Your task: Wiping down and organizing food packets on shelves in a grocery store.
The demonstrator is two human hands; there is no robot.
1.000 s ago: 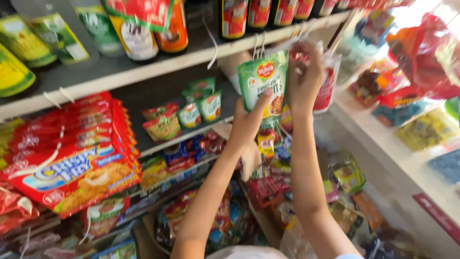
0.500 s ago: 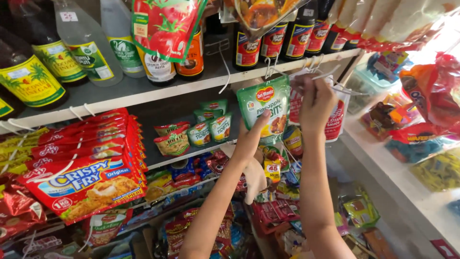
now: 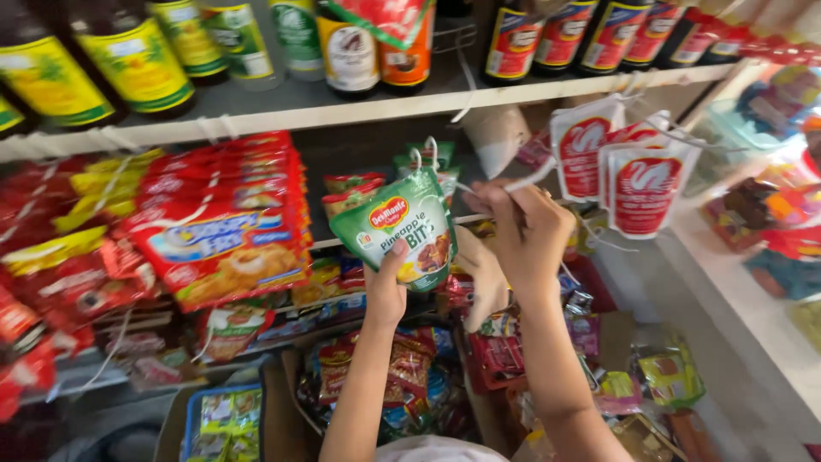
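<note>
Under the wooden shelf edge (image 3: pixel 547 85), head view, only view here: left hand (image 3: pixel 386 287) pinches the bottom corner of a green fruit pouch (image 3: pixel 400 229), thumb on the front, fingers closed behind it. Pouch hangs tilted, its top near a white wire hook (image 3: pixel 425 154) w/ more green pouches (image 3: pixel 432 167) behind. Right hand (image 3: pixel 526 231) is up beside the pouch's right edge, fingertips closed on a thin white string (image 3: pixel 528 178) that runs up toward the shelf; can't tell if string is tied or just looped. White-and-red sauce pouches (image 3: pixel 641 184) hang close to the right, on the same shelf edge. Red breading-mix packs (image 3: pixel 227 218) hang to the left, well apart from both hands. Dark bottles (image 3: pixel 128 51) stand on the shelf above.

Judgement on doing it well: keep the left pinch low & firm so the pouch doesn't swing, but not so hard it creases the seal. Right fingers should work the string w/ small moves, staying clear of the sauce pouches, since a snag there could pull them off. Support the pouch's weight w/ the left hand so the string goes slack; a slack string is easier to slip on or off a hook. Watch the bottles overhead, as a hard tug on the shelf edge could rattle them
</note>
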